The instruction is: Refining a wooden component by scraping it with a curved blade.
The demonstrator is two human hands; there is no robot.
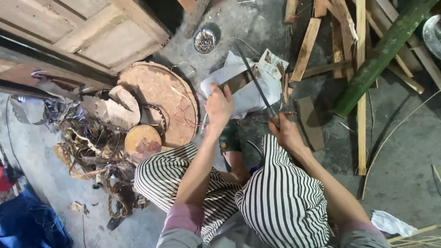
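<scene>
Your right hand (pixel 285 132) has its grip closed around the handle end of a long dark blade (pixel 257 85), which slants up and away from you across a sheet of white paper (pixel 250 89) lying on the concrete floor (pixel 404 151). Your left hand (pixel 219 106) is raised just beside the blade's line, fingers curled around what looks like a thin strip (pixel 236 82) of wood; the picture is too blurred there to tell how firmly it holds. With the left fingers this near the edge, a slip of the blade along the strip could catch them, and the loose paper underneath might slide and throw off the stroke. Your striped trousers (pixel 275 197) and a foot in a green sandal (pixel 228 138) sit right below the hands, so a dropped blade would fall toward them. To your left lies a round wooden block (pixel 161 98) with a heap of shavings and scraps (pixel 92 147) beside it; to your right, a green bamboo pole (pixel 383 53) rests over scattered wooden slats (pixel 305 48).
</scene>
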